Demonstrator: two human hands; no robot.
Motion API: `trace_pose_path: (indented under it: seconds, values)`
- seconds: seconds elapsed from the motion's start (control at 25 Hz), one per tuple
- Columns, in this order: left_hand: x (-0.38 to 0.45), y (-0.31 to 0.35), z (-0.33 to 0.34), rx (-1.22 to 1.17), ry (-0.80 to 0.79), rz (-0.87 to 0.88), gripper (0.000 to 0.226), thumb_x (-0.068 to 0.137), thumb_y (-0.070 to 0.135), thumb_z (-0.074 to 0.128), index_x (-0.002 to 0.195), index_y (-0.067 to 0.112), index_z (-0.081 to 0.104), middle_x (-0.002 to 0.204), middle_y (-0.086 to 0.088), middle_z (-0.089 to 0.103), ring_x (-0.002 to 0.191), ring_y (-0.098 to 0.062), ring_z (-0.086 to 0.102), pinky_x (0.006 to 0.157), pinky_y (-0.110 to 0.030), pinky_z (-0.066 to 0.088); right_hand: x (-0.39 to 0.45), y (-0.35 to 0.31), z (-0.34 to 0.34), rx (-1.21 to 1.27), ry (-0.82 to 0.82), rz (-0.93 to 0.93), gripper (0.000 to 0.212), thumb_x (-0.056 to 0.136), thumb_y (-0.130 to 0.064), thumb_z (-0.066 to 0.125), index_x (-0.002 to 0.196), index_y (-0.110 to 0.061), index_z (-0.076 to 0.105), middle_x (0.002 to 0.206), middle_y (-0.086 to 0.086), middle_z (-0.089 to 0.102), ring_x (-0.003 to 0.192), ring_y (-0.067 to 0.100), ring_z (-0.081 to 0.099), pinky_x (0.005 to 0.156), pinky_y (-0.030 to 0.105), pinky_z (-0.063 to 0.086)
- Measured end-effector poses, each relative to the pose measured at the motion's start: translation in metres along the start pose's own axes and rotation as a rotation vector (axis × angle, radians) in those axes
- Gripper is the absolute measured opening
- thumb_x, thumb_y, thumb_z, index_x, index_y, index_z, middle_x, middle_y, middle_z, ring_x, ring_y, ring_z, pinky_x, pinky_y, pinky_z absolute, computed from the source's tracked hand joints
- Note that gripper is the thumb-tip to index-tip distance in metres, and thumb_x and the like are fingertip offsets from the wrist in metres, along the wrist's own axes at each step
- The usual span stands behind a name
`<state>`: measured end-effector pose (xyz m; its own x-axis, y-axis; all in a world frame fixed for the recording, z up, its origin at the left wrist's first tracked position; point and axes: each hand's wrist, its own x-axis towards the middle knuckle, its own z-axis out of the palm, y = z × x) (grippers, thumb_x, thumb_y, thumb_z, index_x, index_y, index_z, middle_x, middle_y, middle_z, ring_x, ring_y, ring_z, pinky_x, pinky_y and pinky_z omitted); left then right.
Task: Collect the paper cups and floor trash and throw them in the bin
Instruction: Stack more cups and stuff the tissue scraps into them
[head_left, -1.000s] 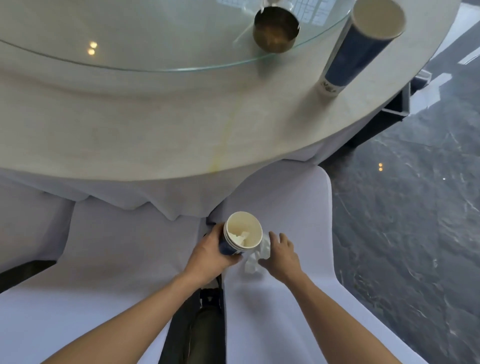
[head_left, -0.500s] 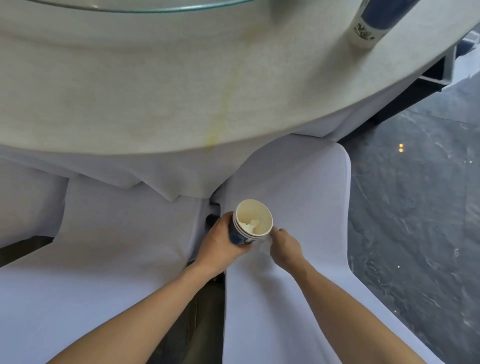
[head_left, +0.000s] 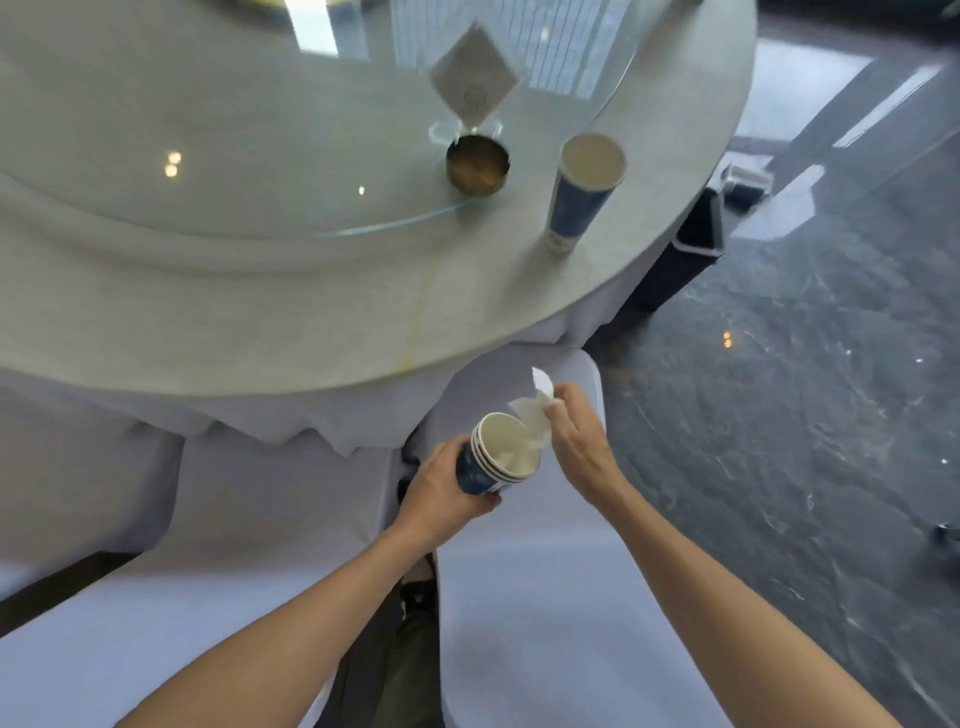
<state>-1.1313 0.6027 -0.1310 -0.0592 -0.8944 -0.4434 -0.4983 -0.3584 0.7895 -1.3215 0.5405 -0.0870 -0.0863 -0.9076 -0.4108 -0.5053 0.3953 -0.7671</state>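
Note:
My left hand (head_left: 441, 493) grips a nested stack of blue and white paper cups (head_left: 501, 457), held tilted over a white-covered chair. White tissue lies inside the top cup. My right hand (head_left: 576, 441) pinches a crumpled white tissue (head_left: 535, 410) at the stack's rim, its lower end hanging into the cup. Another blue paper cup (head_left: 584, 189) stands upright on the round table near its right edge, well beyond both hands.
The round table (head_left: 260, 312) carries a glass turntable (head_left: 234, 130) with a small brass pot (head_left: 478, 166) and a card behind it. White-covered chairs (head_left: 545, 623) sit below my arms. Dark glossy floor (head_left: 779, 415) spreads to the right, with a dark table leg (head_left: 680, 260).
My right hand picked the tissue off the chair seat and lifted it to the rim of the cup stack. The view tilted up, showing more of the table.

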Motion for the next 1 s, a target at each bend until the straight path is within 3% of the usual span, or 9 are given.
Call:
trace_pose_path:
  seconds: [0.12,0.2,0.4,0.52,0.6,0.72,0.8,0.88,1.0]
  values:
    - [-0.015,0.035,-0.010,-0.006,0.012,0.088,0.069,0.067,0.032,0.092,0.127,0.028,0.058,0.119,0.007,0.060,0.107,-0.014,0.063,0.089,-0.034,0.055,-0.035,-0.035,-0.018,0.024,0.036,-0.099,0.027,0.096,-0.027,0.039,0.104,-0.020,0.063,0.105,0.001,0.060,0.092,0.012,0.055,0.082,0.033,0.044]
    - [-0.029,0.054,-0.013,0.021,0.010,0.145,0.069,0.067,0.033,0.091,0.128,0.030,0.057,0.117,0.008,0.060,0.106,-0.014,0.063,0.089,-0.034,0.056,-0.060,-0.045,-0.032,-0.036,0.067,-0.153,0.017,0.097,-0.018,0.051,0.107,-0.020,0.064,0.103,-0.004,0.064,0.092,0.012,0.059,0.081,0.029,0.048]
    - [-0.067,0.094,0.004,0.081,0.011,0.246,0.074,0.067,0.036,0.090,0.132,0.033,0.056,0.117,0.011,0.060,0.104,-0.011,0.063,0.087,-0.036,0.057,-0.110,-0.045,-0.075,-0.187,0.003,-0.257,0.006,0.087,-0.020,0.071,0.082,-0.022,0.070,0.095,-0.002,0.059,0.083,0.012,0.056,0.074,0.024,0.047]
    - [-0.090,0.111,0.034,0.089,0.019,0.270,0.074,0.065,0.036,0.091,0.130,0.036,0.056,0.115,0.014,0.060,0.105,-0.010,0.064,0.084,-0.027,0.055,-0.133,-0.029,-0.102,-0.441,-0.023,-0.326,0.020,0.094,-0.023,0.061,0.088,-0.014,0.077,0.099,0.000,0.060,0.095,0.019,0.052,0.085,0.037,0.050]
    - [-0.107,0.127,0.058,0.101,0.048,0.284,0.073,0.066,0.034,0.091,0.129,0.036,0.056,0.115,0.015,0.060,0.104,-0.010,0.064,0.080,-0.017,0.051,-0.152,-0.022,-0.130,-0.410,-0.081,-0.302,0.022,0.096,-0.020,0.048,0.082,-0.017,0.065,0.090,0.000,0.059,0.085,0.021,0.053,0.080,0.045,0.051]
    - [-0.124,0.144,0.096,0.130,0.114,0.285,0.076,0.063,0.035,0.092,0.131,0.034,0.057,0.114,0.015,0.061,0.104,-0.011,0.064,0.084,-0.024,0.055,-0.178,-0.006,-0.175,-0.253,-0.194,-0.238,0.016,0.097,-0.024,0.039,0.093,-0.020,0.054,0.088,0.006,0.063,0.079,0.025,0.056,0.069,0.040,0.045]
    - [-0.140,0.156,0.122,0.084,0.143,0.275,0.076,0.060,0.036,0.092,0.128,0.035,0.059,0.114,0.014,0.063,0.104,-0.010,0.067,0.088,-0.033,0.058,-0.197,0.008,-0.203,-0.207,-0.264,-0.273,0.021,0.098,-0.023,0.039,0.085,-0.013,0.052,0.081,0.003,0.056,0.071,0.019,0.048,0.067,0.038,0.039]
    - [-0.151,0.164,0.145,0.052,0.171,0.259,0.074,0.059,0.038,0.092,0.125,0.037,0.059,0.114,0.013,0.064,0.103,-0.011,0.068,0.088,-0.036,0.059,-0.210,0.019,-0.222,-0.230,-0.342,-0.327,0.030,0.098,-0.021,0.038,0.083,-0.006,0.059,0.089,0.003,0.059,0.081,0.018,0.051,0.076,0.040,0.044]
    - [-0.169,0.174,0.170,0.046,0.206,0.245,0.071,0.063,0.038,0.093,0.125,0.035,0.058,0.113,0.014,0.064,0.101,-0.008,0.066,0.085,-0.025,0.058,-0.215,0.024,-0.242,-0.364,-0.419,-0.395,0.034,0.100,-0.021,0.036,0.085,-0.007,0.064,0.098,0.008,0.063,0.093,0.021,0.053,0.087,0.042,0.047]
